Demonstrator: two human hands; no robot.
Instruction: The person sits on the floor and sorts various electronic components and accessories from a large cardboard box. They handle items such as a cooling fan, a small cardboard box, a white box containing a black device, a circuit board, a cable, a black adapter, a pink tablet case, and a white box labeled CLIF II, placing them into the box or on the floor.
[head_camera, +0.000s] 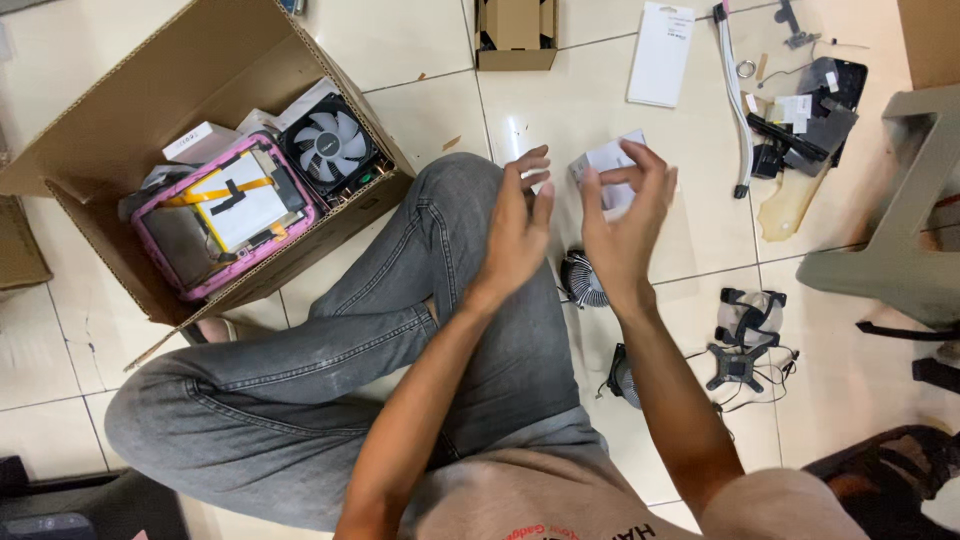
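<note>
Holding small white packet (610, 165) above floor tiles, far of bent knee (470, 200). Right hand (625, 225) pinching packet between thumb and fingers; left hand (515, 235) open, fingers spread, just beside packet, not gripping. Packet seemingly unopened. Round cooler (583, 280) on floor near wrists. Cardboard box (150, 120) at left, fan (330, 145) and pink case (225, 215) inside.
</note>
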